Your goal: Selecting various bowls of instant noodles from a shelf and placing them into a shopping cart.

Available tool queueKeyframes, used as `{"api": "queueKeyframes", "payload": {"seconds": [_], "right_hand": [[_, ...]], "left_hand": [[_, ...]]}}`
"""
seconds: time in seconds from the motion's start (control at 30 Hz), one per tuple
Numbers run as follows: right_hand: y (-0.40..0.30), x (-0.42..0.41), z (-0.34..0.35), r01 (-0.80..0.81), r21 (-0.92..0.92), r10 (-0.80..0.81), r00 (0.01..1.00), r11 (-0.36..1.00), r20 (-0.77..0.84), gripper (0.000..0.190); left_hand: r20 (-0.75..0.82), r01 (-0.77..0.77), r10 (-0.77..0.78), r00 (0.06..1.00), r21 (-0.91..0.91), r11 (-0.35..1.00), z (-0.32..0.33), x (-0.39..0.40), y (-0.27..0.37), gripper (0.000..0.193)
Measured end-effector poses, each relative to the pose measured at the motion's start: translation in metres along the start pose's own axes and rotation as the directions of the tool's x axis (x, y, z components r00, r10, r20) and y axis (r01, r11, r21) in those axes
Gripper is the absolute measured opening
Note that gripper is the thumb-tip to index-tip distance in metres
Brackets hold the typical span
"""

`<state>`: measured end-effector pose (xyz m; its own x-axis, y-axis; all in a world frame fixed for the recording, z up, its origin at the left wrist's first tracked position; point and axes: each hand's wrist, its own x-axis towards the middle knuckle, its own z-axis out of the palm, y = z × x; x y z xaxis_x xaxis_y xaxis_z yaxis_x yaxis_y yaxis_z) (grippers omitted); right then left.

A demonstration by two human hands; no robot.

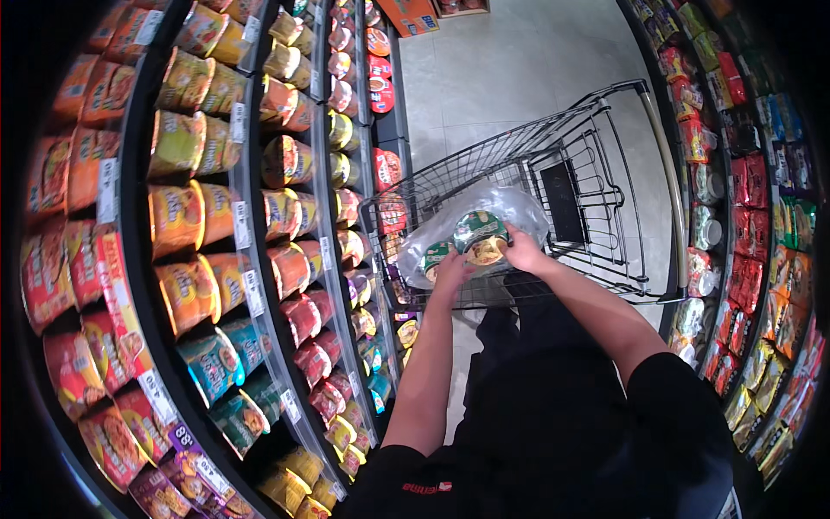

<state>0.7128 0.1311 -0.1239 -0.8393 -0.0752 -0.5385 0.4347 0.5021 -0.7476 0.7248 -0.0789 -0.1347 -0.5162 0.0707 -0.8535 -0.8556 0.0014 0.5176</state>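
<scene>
A green-lidded instant noodle cup (481, 235) is held over a shopping cart (447, 175), tilted with its lid facing up. My right hand (521, 250) grips its right side, thumb along the edge. Just left of it, a second green noodle cup (437, 254) lies partly behind my left hand (452, 272). The fingers of that hand rest between the two cups; whether they grip either one is hidden. A clear plastic bag (512, 201) spreads around and beneath the cups inside the wire basket.
Shelves of instant noodle cups and tubs (175, 214) with price tags line the left side. Packaged snacks (746, 220) fill the right-hand shelf. The cart's handle (664, 175) is at the right, near that shelf. An orange carton (410, 14) stands on the tiled floor (493, 71) ahead.
</scene>
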Motion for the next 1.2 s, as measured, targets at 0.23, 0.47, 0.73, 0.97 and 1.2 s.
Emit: {"api": "queueKeyframes", "payload": {"seconds": [0.23,0.47,0.73,0.97,1.2], "right_hand": [[0.067,0.044,0.015,-0.115,0.072,0.105,0.986,0.991,0.130,0.070],[0.097,0.062,0.068,-0.259,0.036,0.240,0.932,0.965,0.273,0.075],[0.094,0.046,0.069,-0.161,0.107,0.153,0.985,0.981,0.081,0.068],[0.010,0.007,0.060,0.088,0.133,-0.080,0.995,0.987,-0.068,0.063],[-0.005,0.008,0.109,0.039,0.005,-0.040,0.980,0.999,0.193,0.066]], "left_hand": [[0.038,0.121,-0.119,0.992,-0.058,0.991,0.019,0.045,-0.020,0.043],[-0.018,0.286,-0.286,0.958,-0.011,0.958,-0.006,0.071,-0.065,0.036],[-0.127,0.189,-0.198,0.972,-0.078,0.979,-0.001,0.063,-0.063,0.042],[-0.326,-0.191,0.134,0.936,-0.148,0.970,-0.017,0.019,-0.044,0.047],[-0.491,-0.199,0.245,0.836,0.145,0.969,-0.084,0.008,-0.067,0.047]]}}
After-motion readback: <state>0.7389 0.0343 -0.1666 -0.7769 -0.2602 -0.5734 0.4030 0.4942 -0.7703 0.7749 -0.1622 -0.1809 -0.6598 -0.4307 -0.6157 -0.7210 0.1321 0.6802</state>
